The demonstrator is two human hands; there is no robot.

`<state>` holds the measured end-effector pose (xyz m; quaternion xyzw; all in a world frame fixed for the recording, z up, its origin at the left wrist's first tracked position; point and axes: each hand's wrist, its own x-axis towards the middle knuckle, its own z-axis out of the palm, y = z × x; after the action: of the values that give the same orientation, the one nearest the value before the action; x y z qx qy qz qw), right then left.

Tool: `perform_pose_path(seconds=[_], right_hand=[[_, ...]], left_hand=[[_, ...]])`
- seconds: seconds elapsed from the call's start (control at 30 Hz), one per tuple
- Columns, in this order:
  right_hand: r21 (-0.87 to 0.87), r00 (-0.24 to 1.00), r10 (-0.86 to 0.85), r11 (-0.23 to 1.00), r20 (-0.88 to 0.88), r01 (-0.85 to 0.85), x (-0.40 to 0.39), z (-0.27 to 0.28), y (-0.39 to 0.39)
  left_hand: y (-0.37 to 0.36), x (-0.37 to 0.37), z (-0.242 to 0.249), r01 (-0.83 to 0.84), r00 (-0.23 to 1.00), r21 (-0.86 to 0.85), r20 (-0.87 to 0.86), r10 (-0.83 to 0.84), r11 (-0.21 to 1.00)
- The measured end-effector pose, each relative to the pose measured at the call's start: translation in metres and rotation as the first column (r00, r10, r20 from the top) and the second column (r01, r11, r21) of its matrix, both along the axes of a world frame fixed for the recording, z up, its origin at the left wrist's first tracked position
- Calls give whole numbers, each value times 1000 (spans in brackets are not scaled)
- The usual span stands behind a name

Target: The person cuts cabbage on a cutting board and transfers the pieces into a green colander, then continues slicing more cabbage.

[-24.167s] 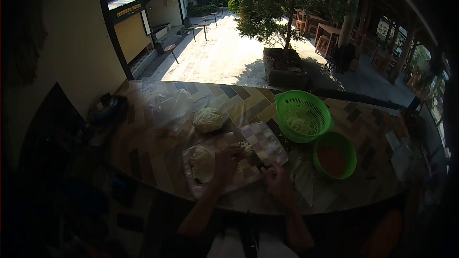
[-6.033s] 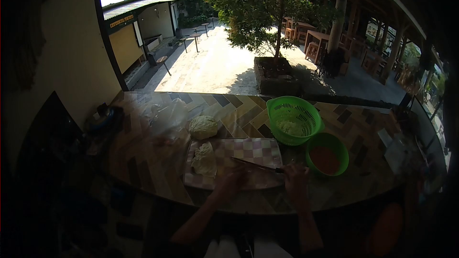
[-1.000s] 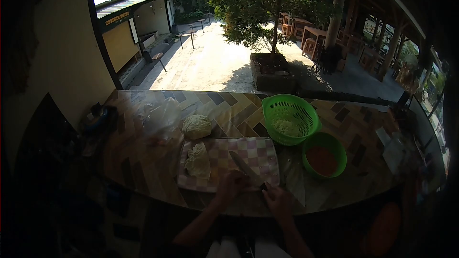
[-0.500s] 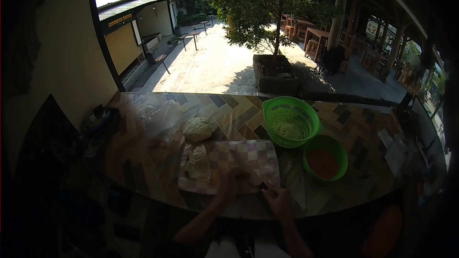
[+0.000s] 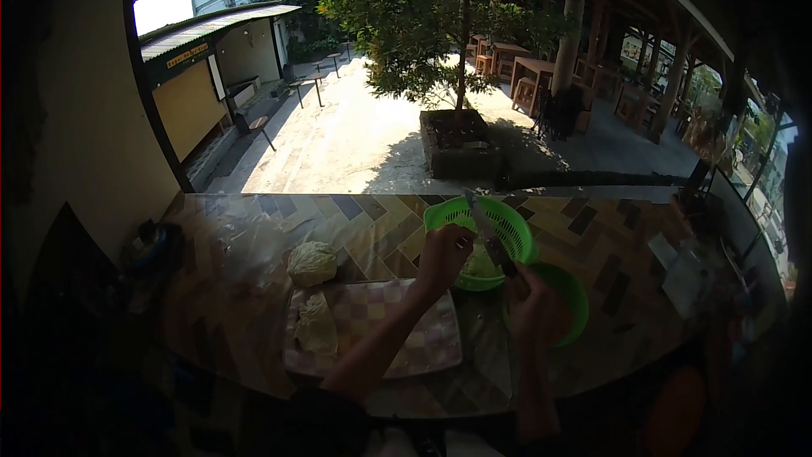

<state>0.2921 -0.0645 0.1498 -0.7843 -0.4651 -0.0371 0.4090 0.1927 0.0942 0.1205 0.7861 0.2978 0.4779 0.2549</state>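
Note:
My right hand (image 5: 529,294) is closed round the handle of a kitchen knife (image 5: 480,218), its blade slanting up and away over the green colander (image 5: 526,233). Beside the blade, my left hand (image 5: 446,256) is over the colander's near left side with its fingers curled in; what they hold, if anything, cannot be made out. Pale shredded pieces (image 5: 480,264) lie in the colander. To the left, a cut cabbage piece (image 5: 316,327) rests on a checkered tray (image 5: 381,309), and a rounder cabbage (image 5: 312,263) sits just behind it.
A green bowl (image 5: 578,300) with orange-red contents stands right of the colander, partly behind my right arm. Clear plastic (image 5: 262,241) lies at the left of the wood-patterned table (image 5: 393,241). Papers (image 5: 681,267) are at the right. A dark object (image 5: 152,245) stands far left.
Both hands have moved from the tray's near right edge up and forward to the colander. The knife has risen with my right hand. The camera view has shifted slightly.

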Motion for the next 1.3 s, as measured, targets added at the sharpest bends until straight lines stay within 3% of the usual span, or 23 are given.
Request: perform_pose_path(seconds=[0.07,0.17,0.27,0.37,0.47,0.57,0.67,0.8,0.87,0.97,1.13,1.3], right_hand=[[9,1000,-12,1000,18,12,14,-12,10],[18,999,-25,1000,39,25,24,-23,18],[45,1000,-5,999,-14,5,31,-31,23],[27,991,-7,1000,-133,11,30,-29,24],[59,982,-1,998,-190,12,34,-33,26],[69,982,-23,997,-187,37,31,-33,25],[103,988,-17,994,-156,34,22,-32,22],[117,998,-67,991,0,67,9,-41,18],[190,1000,-13,982,-10,15,8,-59,21],[273,999,24,962,-34,-13,-4,-67,18],[378,977,206,910,-62,-168,-41,-77,3],[274,872,418,896,-255,-349,-73,-87,-23]], left_hand=[[24,11,-16,-5,999,139,-50,12,990],[31,24,-22,21,1000,-57,-20,-22,998],[19,34,-15,0,983,34,182,-6,999],[21,39,-26,66,994,201,75,-82,977],[20,36,-34,72,997,31,-22,-71,997],[19,30,-32,-14,987,-4,-163,13,1000],[19,23,-24,-98,988,193,-95,118,976],[28,15,-31,12,999,-27,-38,-13,1000],[28,12,-32,30,1000,-143,-5,-31,989],[31,-7,-33,5,1000,141,-26,-1,990],[4,-58,-23,-114,990,64,87,108,991],[-33,-147,-41,-307,940,-98,126,318,947]])
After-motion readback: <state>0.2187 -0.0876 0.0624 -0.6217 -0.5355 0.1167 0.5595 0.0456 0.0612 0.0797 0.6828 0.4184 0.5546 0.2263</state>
